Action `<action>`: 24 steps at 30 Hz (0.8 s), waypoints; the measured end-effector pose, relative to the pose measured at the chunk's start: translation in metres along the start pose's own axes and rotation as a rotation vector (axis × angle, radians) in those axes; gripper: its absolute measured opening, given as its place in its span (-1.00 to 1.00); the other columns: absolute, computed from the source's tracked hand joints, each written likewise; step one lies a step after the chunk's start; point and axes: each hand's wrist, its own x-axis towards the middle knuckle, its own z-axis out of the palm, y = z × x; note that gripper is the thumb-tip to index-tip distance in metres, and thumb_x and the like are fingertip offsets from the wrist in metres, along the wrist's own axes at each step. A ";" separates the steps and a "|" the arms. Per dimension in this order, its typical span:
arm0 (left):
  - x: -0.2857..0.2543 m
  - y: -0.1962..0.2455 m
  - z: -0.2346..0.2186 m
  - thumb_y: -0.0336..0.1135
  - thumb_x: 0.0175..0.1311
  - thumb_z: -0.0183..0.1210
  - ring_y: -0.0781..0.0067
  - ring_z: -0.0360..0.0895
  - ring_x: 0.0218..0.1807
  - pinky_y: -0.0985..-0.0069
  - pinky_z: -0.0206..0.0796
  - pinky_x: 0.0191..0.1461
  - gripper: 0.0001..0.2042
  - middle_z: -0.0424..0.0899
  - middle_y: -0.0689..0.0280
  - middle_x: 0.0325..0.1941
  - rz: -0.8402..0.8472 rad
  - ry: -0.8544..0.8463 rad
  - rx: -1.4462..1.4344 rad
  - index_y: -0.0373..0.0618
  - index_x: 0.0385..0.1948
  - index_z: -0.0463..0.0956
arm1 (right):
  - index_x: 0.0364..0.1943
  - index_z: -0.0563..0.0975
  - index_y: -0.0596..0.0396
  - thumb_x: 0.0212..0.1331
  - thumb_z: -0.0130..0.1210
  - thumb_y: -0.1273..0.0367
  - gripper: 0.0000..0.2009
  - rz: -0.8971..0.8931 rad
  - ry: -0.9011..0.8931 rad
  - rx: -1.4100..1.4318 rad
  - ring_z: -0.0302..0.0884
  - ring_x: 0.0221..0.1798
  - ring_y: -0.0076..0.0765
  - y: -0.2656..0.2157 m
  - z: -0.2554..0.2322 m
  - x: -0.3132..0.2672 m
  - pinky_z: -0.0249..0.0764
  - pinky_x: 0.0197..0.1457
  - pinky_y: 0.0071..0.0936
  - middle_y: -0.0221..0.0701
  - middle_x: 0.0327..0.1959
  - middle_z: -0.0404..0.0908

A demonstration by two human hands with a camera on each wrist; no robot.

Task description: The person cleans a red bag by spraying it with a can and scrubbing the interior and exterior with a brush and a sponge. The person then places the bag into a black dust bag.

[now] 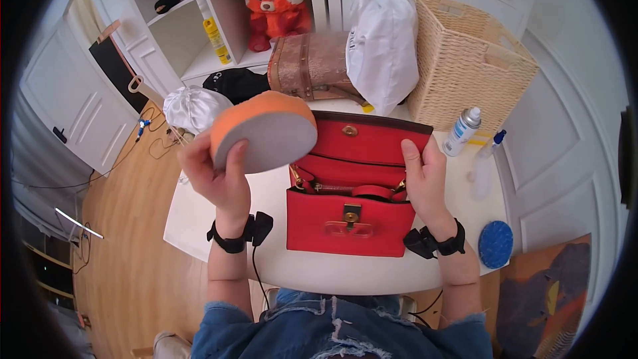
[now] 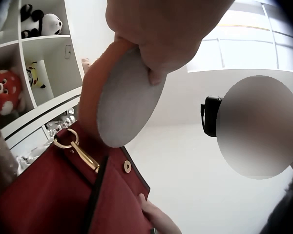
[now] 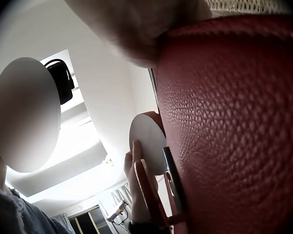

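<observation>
My left hand [image 1: 224,178] grips a round orange foam sponge pad [image 1: 269,138] by its edge, thumb on the grey flat backing. It is raised beside the upper left of a red leather handbag [image 1: 316,223]. The bag stands on the white table with its flap [image 1: 379,134] lifted back and its zipper and gold strap clasps showing. My right hand [image 1: 425,176] pinches the flap's right edge, thumb on the red inner side. In the left wrist view the pad [image 2: 129,100] hangs close over the bag's gold ring [image 2: 67,139]. The right wrist view shows the bag's grained leather [image 3: 229,112] close up.
Behind the bag stand a brown trunk-like bag [image 1: 302,63], a white drawstring pouch [image 1: 382,43] and a woven basket [image 1: 458,60]. To the right are a spray can [image 1: 462,133], a clear spray bottle [image 1: 484,169] and a blue round pad [image 1: 496,244]. A smaller white pouch [image 1: 196,108] lies left.
</observation>
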 end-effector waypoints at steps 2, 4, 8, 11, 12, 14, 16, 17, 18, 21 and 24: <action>-0.002 0.000 -0.010 -0.64 0.02 0.31 0.26 0.55 -0.05 0.40 0.39 0.06 -0.54 0.52 0.06 -0.08 0.223 0.006 0.136 -0.17 -0.12 0.22 | -0.08 0.45 0.29 0.39 -0.04 0.33 -0.75 0.027 0.072 0.110 0.45 -0.38 -0.54 0.005 0.002 0.001 0.42 -0.20 -0.55 -0.37 -0.45 0.57; -0.003 0.007 -0.006 -0.62 0.01 0.33 0.18 0.57 -0.07 0.36 0.42 0.01 -0.52 0.53 0.03 -0.09 0.266 -0.105 -0.057 -0.15 -0.13 0.21 | -0.09 0.45 0.28 0.40 -0.06 0.32 -0.75 0.045 0.062 0.169 0.44 -0.33 -0.56 0.011 0.002 0.002 0.41 -0.15 -0.55 -0.38 -0.41 0.58; 0.002 0.016 0.010 -0.56 -0.03 0.39 0.12 0.58 -0.14 0.32 0.43 -0.07 -0.50 0.55 0.06 -0.19 0.359 -0.415 -0.323 -0.12 -0.18 0.18 | -0.12 0.47 0.25 0.42 -0.09 0.31 -0.75 0.086 0.043 0.282 0.42 -0.24 -0.59 0.007 0.002 0.003 0.38 -0.07 -0.57 -0.42 -0.31 0.58; 0.002 0.014 0.004 -0.43 -0.04 0.46 0.41 0.52 -0.26 0.52 0.37 -0.21 -0.48 0.56 0.13 -0.20 0.259 -0.258 0.130 -0.16 -0.15 0.24 | -0.13 0.47 0.25 0.42 -0.09 0.31 -0.76 0.107 0.030 0.263 0.39 -0.28 -0.61 0.011 -0.001 0.003 0.37 -0.10 -0.58 -0.45 -0.34 0.56; 0.007 0.008 0.004 -0.40 -0.04 0.47 0.49 0.47 -0.31 0.56 0.35 -0.22 -0.52 0.52 0.22 -0.24 0.086 -0.114 0.173 -0.19 -0.18 0.30 | -0.13 0.47 0.25 0.42 -0.09 0.31 -0.76 0.106 0.028 0.263 0.39 -0.28 -0.61 0.011 -0.001 0.004 0.37 -0.10 -0.58 -0.45 -0.34 0.56; 0.031 -0.001 -0.003 -0.39 0.02 0.42 0.49 0.45 -0.25 0.59 0.32 -0.14 -0.57 0.48 0.28 -0.28 0.044 -0.002 0.287 -0.20 -0.16 0.33 | -0.13 0.47 0.25 0.42 -0.09 0.31 -0.76 0.075 0.036 0.256 0.36 -0.30 -0.64 0.009 0.000 0.005 0.36 -0.14 -0.60 -0.47 -0.37 0.55; 0.038 -0.006 -0.013 -0.40 0.04 0.40 0.49 0.45 -0.23 0.60 0.31 -0.09 -0.58 0.47 0.29 -0.27 0.031 0.045 0.356 -0.19 -0.15 0.32 | -0.13 0.47 0.25 0.42 -0.09 0.31 -0.75 0.075 0.031 0.248 0.36 -0.31 -0.64 0.010 -0.001 0.004 0.36 -0.16 -0.60 -0.47 -0.38 0.54; 0.037 -0.005 -0.018 -0.42 0.08 0.35 0.48 0.44 -0.15 0.56 0.28 -0.01 -0.61 0.48 0.32 -0.21 -0.083 0.086 0.201 -0.16 -0.11 0.33 | -0.13 0.47 0.26 0.42 -0.09 0.30 -0.75 0.078 0.025 0.236 0.35 -0.32 -0.64 0.011 -0.002 0.004 0.36 -0.17 -0.60 -0.47 -0.39 0.54; 0.036 -0.002 -0.021 -0.44 0.12 0.30 0.47 0.42 -0.07 0.52 0.25 0.07 -0.63 0.48 0.34 -0.15 -0.196 0.126 0.044 -0.13 -0.08 0.34 | -0.13 0.47 0.26 0.42 -0.09 0.30 -0.75 0.077 0.027 0.236 0.35 -0.32 -0.64 0.010 -0.003 0.004 0.36 -0.17 -0.60 -0.47 -0.39 0.54; 0.027 0.006 -0.020 -0.53 0.11 0.22 0.48 0.41 -0.02 0.50 0.23 0.12 -0.65 0.46 0.32 -0.09 -0.109 0.186 -0.094 -0.13 -0.07 0.34 | -0.14 0.47 0.27 0.42 -0.09 0.31 -0.75 0.064 0.019 0.174 0.35 -0.35 -0.63 0.007 -0.002 0.002 0.36 -0.20 -0.59 -0.46 -0.42 0.54; 0.014 0.011 -0.016 -0.51 -0.01 0.31 0.46 0.44 -0.11 0.51 0.26 0.08 -0.53 0.45 0.32 -0.16 0.016 0.169 0.008 -0.16 -0.03 0.30 | -0.15 0.47 0.27 0.42 -0.09 0.31 -0.75 0.056 0.049 0.191 0.35 -0.36 -0.63 0.006 -0.001 0.003 0.35 -0.23 -0.59 -0.45 -0.43 0.53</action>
